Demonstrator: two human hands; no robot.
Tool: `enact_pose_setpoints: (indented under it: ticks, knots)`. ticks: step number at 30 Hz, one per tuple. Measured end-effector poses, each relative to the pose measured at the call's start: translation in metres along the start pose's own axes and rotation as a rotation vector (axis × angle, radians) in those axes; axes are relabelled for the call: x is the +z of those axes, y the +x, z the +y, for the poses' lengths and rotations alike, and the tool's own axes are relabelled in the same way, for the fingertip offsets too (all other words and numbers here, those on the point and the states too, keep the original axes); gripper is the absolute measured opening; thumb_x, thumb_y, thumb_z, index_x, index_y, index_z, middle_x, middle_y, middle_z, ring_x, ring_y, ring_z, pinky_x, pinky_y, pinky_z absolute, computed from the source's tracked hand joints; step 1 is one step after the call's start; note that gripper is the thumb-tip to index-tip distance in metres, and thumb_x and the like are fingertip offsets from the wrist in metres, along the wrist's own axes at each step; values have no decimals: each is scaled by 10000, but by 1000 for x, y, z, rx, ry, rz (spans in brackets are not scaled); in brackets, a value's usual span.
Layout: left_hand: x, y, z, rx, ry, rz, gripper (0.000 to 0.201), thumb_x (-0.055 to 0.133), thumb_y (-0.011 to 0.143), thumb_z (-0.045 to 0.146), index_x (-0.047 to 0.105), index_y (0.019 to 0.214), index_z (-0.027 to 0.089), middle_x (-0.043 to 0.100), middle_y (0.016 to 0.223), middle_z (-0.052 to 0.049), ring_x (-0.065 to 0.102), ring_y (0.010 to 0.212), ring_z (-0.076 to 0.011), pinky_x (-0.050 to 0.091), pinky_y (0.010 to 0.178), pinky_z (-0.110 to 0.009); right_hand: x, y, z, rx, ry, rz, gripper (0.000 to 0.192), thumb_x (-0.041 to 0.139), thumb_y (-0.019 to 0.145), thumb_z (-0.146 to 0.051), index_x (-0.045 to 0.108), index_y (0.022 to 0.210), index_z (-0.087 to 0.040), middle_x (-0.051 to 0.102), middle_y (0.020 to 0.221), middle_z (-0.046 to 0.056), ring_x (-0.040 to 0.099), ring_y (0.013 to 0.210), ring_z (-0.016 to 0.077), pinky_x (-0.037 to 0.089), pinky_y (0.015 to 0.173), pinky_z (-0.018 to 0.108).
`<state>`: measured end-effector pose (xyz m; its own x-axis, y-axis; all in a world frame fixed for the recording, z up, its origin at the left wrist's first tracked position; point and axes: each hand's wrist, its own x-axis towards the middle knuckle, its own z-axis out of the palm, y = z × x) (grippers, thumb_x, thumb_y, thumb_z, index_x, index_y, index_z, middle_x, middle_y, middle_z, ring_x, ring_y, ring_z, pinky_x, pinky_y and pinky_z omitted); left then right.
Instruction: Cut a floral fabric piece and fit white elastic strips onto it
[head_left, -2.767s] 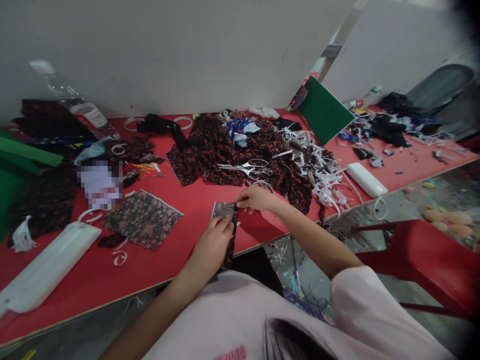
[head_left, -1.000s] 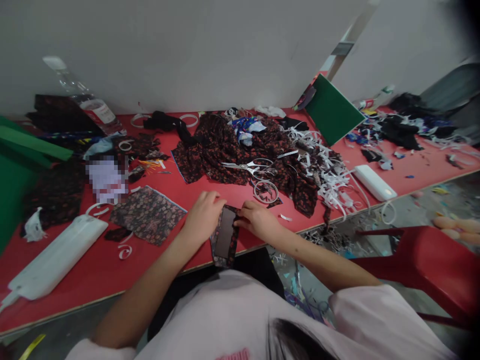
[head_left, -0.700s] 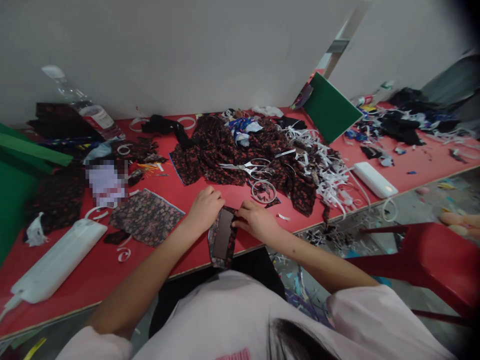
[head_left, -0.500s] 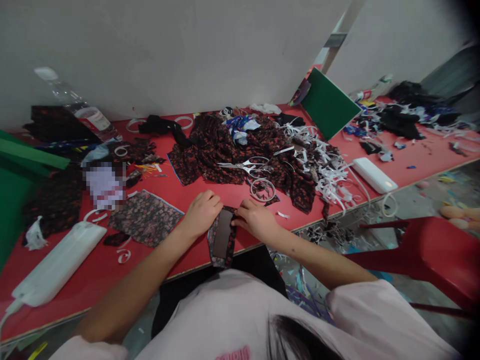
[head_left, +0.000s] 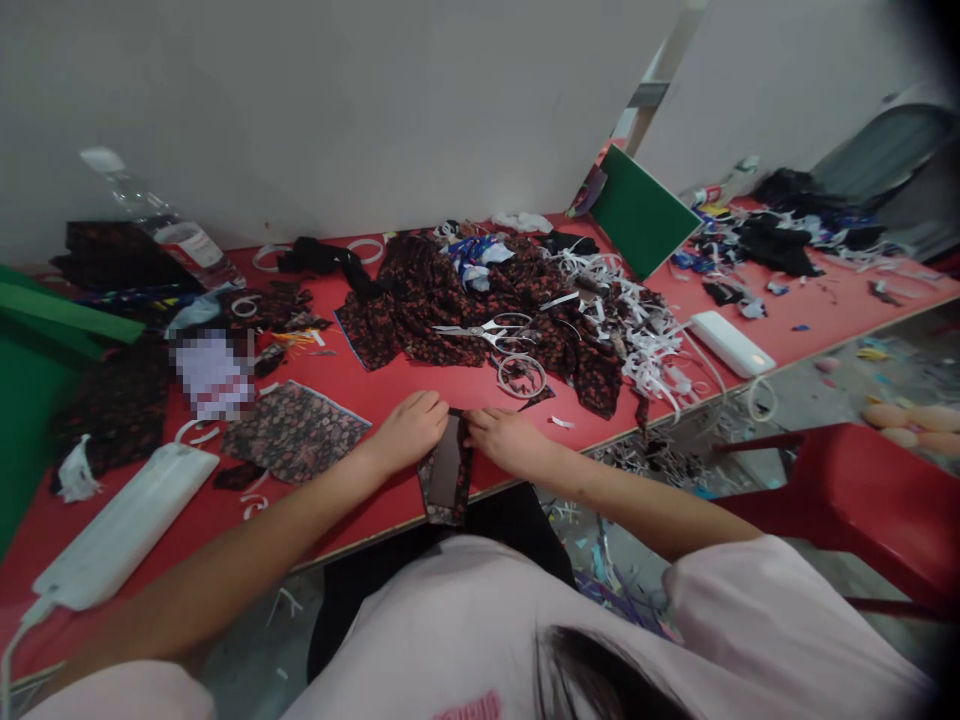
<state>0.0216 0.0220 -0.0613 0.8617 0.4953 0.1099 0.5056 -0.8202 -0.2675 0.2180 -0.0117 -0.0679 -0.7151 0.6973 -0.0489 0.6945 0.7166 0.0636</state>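
Note:
A small piece of dark floral fabric [head_left: 424, 487] lies at the table's front edge, with a flat brown rectangular panel [head_left: 447, 470] on top of it. From the left, my left hand [head_left: 415, 428] is closed on the fabric's upper left edge, knuckles up. My right hand [head_left: 501, 438] has its bent fingers pressed to the upper right edge, against the panel's side. Both sets of fingertips are partly hidden. Left of my hands a separate flat floral cloth piece [head_left: 300, 430] rests on the red table [head_left: 390, 395].
Ahead lie scissors [head_left: 491, 330] on a heap of floral fabric [head_left: 420, 335], a white ring [head_left: 523, 376] and white strips [head_left: 649, 340]. White power strips [head_left: 127, 530] stand left and right [head_left: 731, 343]. A bottle [head_left: 187, 245] leans back left; a red stool [head_left: 847, 500] is at right.
My right hand's fingers have slid a little toward the far end of the fabric piece and lie flatter. My left hand stays at its edge. The view has turned slightly.

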Motion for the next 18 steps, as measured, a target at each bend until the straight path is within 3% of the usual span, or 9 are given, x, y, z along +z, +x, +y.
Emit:
enact_pose_setpoints:
  ticks: [5, 8, 11, 18]
  knots:
    - [-20, -2, -3, -164, -47, -46, 170, 460, 829, 138, 628, 817, 113, 599, 836, -109, 514, 875, -249, 426, 745, -392, -9, -6, 0, 49, -9, -76, 355, 275, 954, -275, 565, 1087, -120, 500, 1249, 171, 617, 762, 167, 465, 565, 259]
    - [-29, -2, -1, -251, -171, -31, 245, 434, 817, 96, 619, 976, 98, 631, 1007, -146, 528, 1015, -249, 433, 846, -404, -14, -9, -1, 59, 23, -106, 346, 280, 948, -249, 547, 1124, -119, 491, 1268, 204, 631, 754, 168, 457, 541, 243]
    - [-25, -2, 12, -161, -337, -42, 436, 365, 812, 49, 490, 1226, 97, 539, 1269, -147, 471, 1190, -192, 370, 993, -356, -16, -10, -1, 81, 46, -97, 356, 296, 939, -240, 519, 1187, -117, 508, 1248, 223, 640, 696, 169, 466, 544, 258]
    - [-5, -6, 37, -327, -341, -124, 475, 313, 822, 52, 414, 1285, 22, 477, 1315, -221, 461, 1223, -218, 358, 1016, -365, -16, -16, 2, 107, 119, -14, 381, 309, 933, -244, 500, 1247, -143, 465, 1332, 169, 662, 799, 204, 507, 606, 280]
